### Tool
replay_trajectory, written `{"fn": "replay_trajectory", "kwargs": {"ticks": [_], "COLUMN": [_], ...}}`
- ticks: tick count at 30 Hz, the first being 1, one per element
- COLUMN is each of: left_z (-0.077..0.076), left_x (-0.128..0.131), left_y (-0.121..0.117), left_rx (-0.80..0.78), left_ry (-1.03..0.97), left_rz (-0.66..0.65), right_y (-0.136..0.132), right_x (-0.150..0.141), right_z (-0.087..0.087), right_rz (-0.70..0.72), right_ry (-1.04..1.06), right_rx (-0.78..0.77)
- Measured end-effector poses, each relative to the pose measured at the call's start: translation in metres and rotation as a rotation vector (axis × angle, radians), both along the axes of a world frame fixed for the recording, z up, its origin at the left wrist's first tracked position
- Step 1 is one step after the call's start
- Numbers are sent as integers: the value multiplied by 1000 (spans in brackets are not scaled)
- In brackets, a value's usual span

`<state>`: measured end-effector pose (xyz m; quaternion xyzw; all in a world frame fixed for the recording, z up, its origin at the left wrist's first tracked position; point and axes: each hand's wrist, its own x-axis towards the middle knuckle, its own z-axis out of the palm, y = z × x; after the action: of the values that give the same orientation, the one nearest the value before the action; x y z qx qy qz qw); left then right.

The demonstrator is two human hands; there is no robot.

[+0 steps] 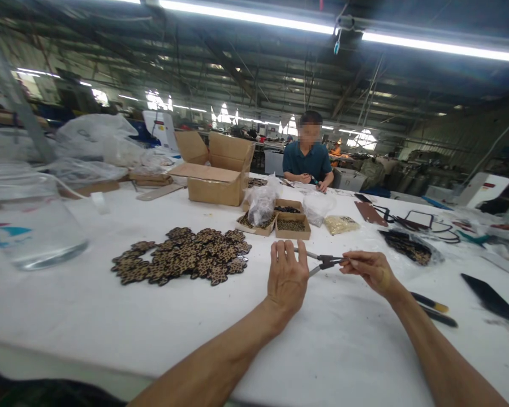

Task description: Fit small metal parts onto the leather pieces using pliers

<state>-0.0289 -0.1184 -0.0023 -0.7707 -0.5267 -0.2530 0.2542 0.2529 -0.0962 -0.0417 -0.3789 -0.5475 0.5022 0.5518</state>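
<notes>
Pliers with grey handles and dark metal head (327, 262) hang above the white cloth-like tabletop (220, 333); from afar I see the left hand (287, 277), fingers together around the handles, and the right hand (372, 272) pinching at the tip, on what I cannot tell. Leopard-patterned brown-and-black flat pieces (186, 259) lie heaped leftward.

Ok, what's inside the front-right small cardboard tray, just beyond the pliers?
The tray holds many small brass-coloured pieces, too small to identify. They cover its bottom, so anything beneath is hidden.
</notes>
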Motion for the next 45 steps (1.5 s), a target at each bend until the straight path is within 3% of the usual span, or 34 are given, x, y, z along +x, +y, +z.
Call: {"fn": "replay_trajectory", "kwargs": {"ticks": [8,17,25,45], "left_z": [-1,0,-3,4], "left_x": [-1,0,-4,-2], "left_y": [0,0,6,-1], "left_rx": [-20,-42,-177,-73], "left_ry": [-45,-69,-109,-32], "left_rz": [-44,-77,-83,-34], "right_y": [2,0,-1,-3], "right_x": [4,1,-1,2], "right_z": [0,-1,-1,-1], "right_rz": [38,-11,-34,-33], "right_ry": [32,-1,-27,-20], "right_rx": [-41,-21,6,0]}}
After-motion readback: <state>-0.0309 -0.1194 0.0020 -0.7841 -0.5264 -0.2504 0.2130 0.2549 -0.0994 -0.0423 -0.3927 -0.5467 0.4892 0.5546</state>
